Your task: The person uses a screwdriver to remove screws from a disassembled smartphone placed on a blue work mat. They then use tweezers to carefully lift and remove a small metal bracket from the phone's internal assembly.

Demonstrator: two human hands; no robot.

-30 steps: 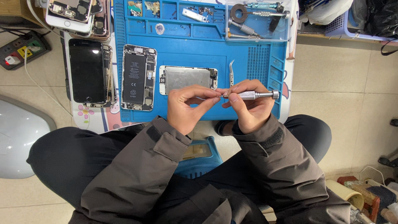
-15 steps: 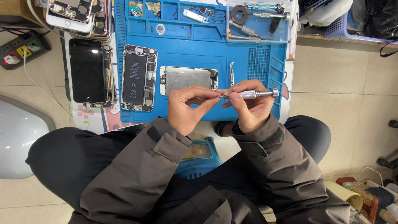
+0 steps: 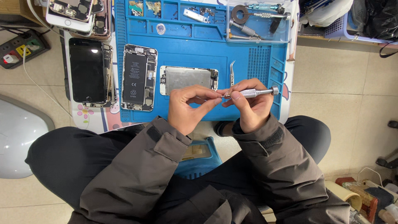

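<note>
Hands (image 3: 188, 108) (image 3: 248, 108) pinched on silver screwdriver (image 3: 253, 93) above blue mat (image 3: 199, 54), tweezers (image 3: 232, 73) and opened phone (image 3: 139, 77) nearby.

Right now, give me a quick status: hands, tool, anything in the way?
Right hand gripping silver screwdriver, held level above blue mat. Left hand pinching at its tip. Tweezers and metal phone plate lie just beyond; nothing blocking.
</note>
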